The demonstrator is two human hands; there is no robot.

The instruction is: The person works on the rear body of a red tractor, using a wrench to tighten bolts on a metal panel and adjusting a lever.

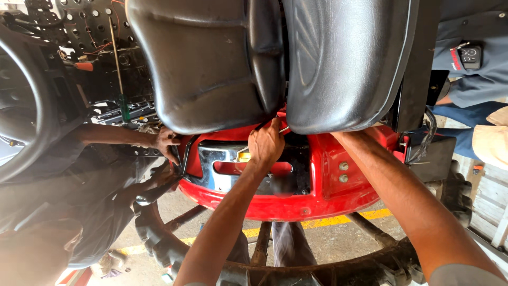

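The left hand (266,144) reaches up under the black seat (211,58), its fingers curled tight around a slim metal tool (283,129) whose bright end shows just beside the knuckles, at the gap between the seat's two cushions. The right forearm (402,196) runs up beneath the other cushion, and the hand itself is hidden behind the padding, so whether it is spread or gripping cannot be told.

The seat is smooth, glossy vinyl, creased and dimpled, moulded in two rounded halves with a deep seam between them. Below it sits a red fender panel (328,180), painted sheet metal with a curved lower edge and two small bolt heads on its face. Bolted to that panel is a black steel seat bracket (222,161), flat and shiny, with an oblong slot cut through it that shows red behind.

A second person's hand (165,142) comes in from the left and rests its fingers at the bracket's edge, touching a bent black rod (185,156). Under everything lies a large rubber tyre (159,238) with chunky tread lugs, resting on a grey concrete floor (338,241) crossed by a yellow painted line. At the upper right stands another person in blue work clothes (471,79).
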